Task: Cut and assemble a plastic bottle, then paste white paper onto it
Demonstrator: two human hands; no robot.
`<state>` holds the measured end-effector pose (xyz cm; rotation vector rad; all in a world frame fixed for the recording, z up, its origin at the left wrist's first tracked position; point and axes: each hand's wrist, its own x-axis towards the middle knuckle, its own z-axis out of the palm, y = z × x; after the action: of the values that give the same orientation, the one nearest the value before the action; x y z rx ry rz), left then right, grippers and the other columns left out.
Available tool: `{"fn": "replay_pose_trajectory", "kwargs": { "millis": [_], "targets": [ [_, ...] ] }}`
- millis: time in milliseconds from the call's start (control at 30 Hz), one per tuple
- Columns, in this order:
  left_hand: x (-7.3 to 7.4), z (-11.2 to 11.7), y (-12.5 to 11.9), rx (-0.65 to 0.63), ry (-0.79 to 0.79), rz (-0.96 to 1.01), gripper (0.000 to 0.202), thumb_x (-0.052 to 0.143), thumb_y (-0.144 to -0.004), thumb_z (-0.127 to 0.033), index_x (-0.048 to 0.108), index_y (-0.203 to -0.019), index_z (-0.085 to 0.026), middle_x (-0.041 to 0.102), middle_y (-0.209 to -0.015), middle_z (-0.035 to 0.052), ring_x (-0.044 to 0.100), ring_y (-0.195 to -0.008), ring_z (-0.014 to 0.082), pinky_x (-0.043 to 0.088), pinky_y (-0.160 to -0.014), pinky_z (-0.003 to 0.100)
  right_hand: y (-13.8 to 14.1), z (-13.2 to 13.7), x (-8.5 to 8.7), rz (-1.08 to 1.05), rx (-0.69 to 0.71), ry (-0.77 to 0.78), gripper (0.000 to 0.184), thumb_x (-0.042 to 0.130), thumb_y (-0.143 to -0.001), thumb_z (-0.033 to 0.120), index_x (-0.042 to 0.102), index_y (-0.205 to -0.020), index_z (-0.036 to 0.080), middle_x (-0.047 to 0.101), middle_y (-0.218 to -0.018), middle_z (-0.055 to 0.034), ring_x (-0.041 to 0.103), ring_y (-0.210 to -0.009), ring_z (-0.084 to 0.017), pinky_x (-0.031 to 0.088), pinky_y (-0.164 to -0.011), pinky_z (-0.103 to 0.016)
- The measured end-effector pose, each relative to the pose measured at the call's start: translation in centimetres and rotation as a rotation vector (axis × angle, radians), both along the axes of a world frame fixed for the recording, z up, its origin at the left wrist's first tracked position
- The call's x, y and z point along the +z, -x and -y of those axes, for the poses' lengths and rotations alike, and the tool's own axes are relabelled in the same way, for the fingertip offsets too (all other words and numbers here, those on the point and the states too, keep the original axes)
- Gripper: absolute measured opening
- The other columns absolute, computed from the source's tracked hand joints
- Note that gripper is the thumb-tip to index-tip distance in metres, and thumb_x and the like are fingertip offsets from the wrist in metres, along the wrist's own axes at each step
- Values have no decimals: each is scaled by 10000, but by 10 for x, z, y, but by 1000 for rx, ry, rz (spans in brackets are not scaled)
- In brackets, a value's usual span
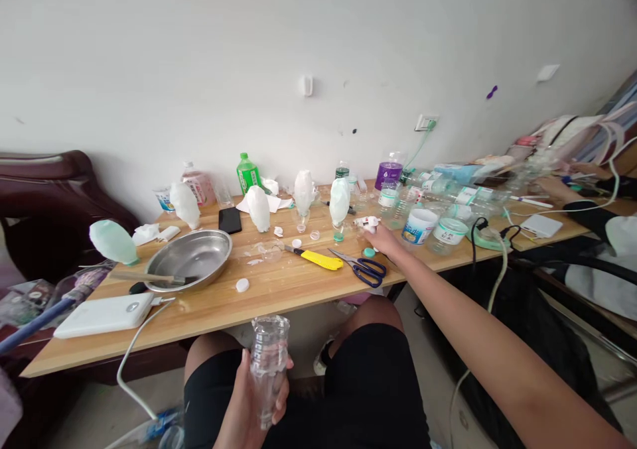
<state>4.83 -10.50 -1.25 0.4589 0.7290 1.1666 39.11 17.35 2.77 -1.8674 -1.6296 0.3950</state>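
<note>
My left hand [241, 402] is wrapped round a clear plastic bottle [269, 369], held upright over my lap in front of the table edge. Its upper end looks crumpled. My right hand [382, 239] reaches across the table with its fingers closed on a small white glue gun [367, 221]; part of it is hidden by the hand. Just below that hand lie a green bottle cap [369, 253] and dark-blue-handled scissors [367, 271]. A yellow utility knife [321, 259] rests left of the scissors. Nearby, a white-wrapped bottle piece [340, 201] stands on a green cap.
A steel bowl [212, 253] with a brush [149, 277] stands at left, behind a white power bank [104, 315]. More wrapped bottle pieces [259, 208] line the table. Clear bottles [470, 195] and a cable-filled power strip [488, 238] crowd the right, where another person's hand [553, 187] shows.
</note>
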Motion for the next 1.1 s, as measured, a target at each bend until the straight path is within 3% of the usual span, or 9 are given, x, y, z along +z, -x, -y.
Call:
{"fn": "replay_pose_trajectory", "kwargs": {
  "millis": [100,267,400,533,667,767,833,900,1100],
  "targets": [
    [3,3,1,20,-7,-36,538,483,-904,-637,648,-1102,-165,663,-889,68,437,-458,66,334,-357,172,-2,19,1,29,-33,-53,272,653,-916,333,636,-1108,141,673,-1093,-75,657,-981,-217,546,-880,-434],
    [9,8,5,66,-8,-67,533,491,-903,-633,653,-1092,-161,672,-906,71,460,-480,77,369,-397,194,12,70,10,67,-75,-302,499,581,-888,305,492,-1312,57,510,-1321,-262,450,-1305,-383,393,-1058,-553],
    [10,5,9,142,-7,-129,577,520,-871,-659,643,-1125,-155,699,-932,93,492,-487,101,375,-390,214,45,85,17,62,101,-403,503,560,-888,368,474,-1340,164,513,-1327,-192,556,-1180,-305,455,-1019,-472],
    [4,-7,16,268,-68,-234,651,600,-774,-706,652,-1109,-151,719,-865,92,565,-504,157,435,-404,266,81,68,26,32,178,-393,416,590,-854,344,541,-1210,134,604,-1172,-192,583,-1100,-324,462,-986,-511],
    [-2,-9,37,435,-179,-488,649,571,-782,-704,655,-1094,-141,728,-845,104,639,-576,214,510,-486,319,117,49,38,-22,308,-362,249,570,-884,304,597,-1110,205,655,-1119,-103,610,-1079,-242,465,-998,-391],
    [2,2,63,669,-321,-924,601,708,-747,-563,606,-1214,-199,686,-1158,115,681,-936,280,565,-791,395,145,27,38,-94,296,-278,309,646,-850,355,600,-1108,190,670,-1131,-101,637,-1034,-226,499,-931,-352],
    [6,12,80,827,-448,-1373,651,791,-674,-500,598,-1217,-197,650,-1194,128,617,-1099,333,494,-971,479,164,10,33,-146,216,-221,448,706,-808,392,579,-1162,150,653,-1175,-143,627,-1064,-257,509,-907,-373],
    [9,20,90,919,-514,-1646,654,761,-705,-500,574,-1243,-179,636,-1173,149,600,-1113,360,470,-990,533,182,-6,27,-187,126,-193,515,720,-812,405,559,-1215,127,613,-1244,-161,592,-1136,-282,493,-942,-417],
    [6,19,76,636,-641,-1622,583,658,-839,-421,481,-1361,-232,602,-1286,133,607,-1167,315,519,-962,456,216,-33,18,-276,-16,-165,398,624,-935,375,568,-1274,174,559,-1345,-104,561,-1199,-276,467,-1006,-521]
  ]
}}
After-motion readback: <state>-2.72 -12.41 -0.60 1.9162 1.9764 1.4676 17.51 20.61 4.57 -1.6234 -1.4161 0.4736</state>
